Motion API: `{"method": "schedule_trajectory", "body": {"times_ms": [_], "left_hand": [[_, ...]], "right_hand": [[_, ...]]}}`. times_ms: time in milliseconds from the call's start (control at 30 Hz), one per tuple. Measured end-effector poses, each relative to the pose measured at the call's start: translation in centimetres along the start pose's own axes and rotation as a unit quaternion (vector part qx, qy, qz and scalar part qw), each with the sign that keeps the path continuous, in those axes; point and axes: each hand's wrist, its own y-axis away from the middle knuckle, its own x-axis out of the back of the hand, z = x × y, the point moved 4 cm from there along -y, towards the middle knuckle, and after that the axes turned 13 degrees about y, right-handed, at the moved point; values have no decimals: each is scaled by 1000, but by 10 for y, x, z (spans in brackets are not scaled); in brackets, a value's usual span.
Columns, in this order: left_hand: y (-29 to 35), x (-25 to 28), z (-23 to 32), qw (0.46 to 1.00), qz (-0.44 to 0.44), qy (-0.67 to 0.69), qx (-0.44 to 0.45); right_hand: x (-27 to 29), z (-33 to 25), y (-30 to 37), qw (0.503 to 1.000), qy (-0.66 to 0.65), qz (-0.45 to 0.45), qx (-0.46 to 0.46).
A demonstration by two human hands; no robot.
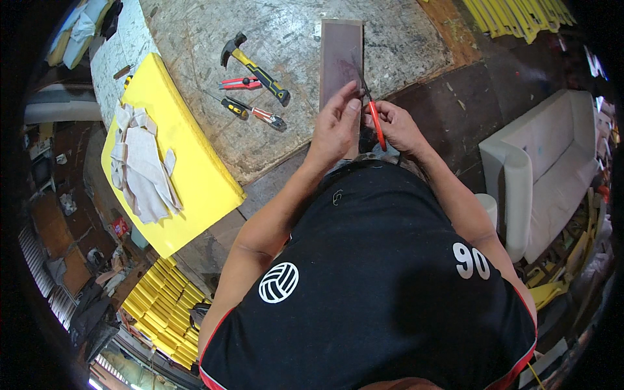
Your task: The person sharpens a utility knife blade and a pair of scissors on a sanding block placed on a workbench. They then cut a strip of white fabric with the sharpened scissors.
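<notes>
My right hand (398,129) is closed round a pair of red-handled scissors (373,116). Their dark, narrow blades point away from me, along the right edge of a long purplish-grey slab (340,55) with a light rim. Just left of the handles is my left hand (336,125), over the slab's near part. Its fingers are loosely stretched toward the blades, with a gap between thumb and forefinger, and nothing shows in it. Some of its fingers are hidden from above.
A hammer (257,68), a red-handled cutter (240,84) and screwdrivers (263,116) lie on the worn tabletop (195,32). Grey cloth scraps (142,162) rest on yellow foam (201,195) at left. At right stands a beige sofa frame (546,162). Yellow strips (159,312) are stacked lower left.
</notes>
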Motion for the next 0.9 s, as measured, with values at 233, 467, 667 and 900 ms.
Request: {"method": "schedule_trajectory", "body": {"times_ms": [233,467,667,900], "left_hand": [[-13,11,19,993,70,78,45],[-17,20,14,988,74,114,72],[-16,20,16,986,81,126,77],[-20,22,21,988,78,96,89]], "right_hand": [[-11,-8,11,970,-192,-145,-29],[-14,-13,19,945,-257,-203,-13],[-8,-22,20,977,-132,-157,-48],[-9,-18,18,981,-92,-163,-49]]}}
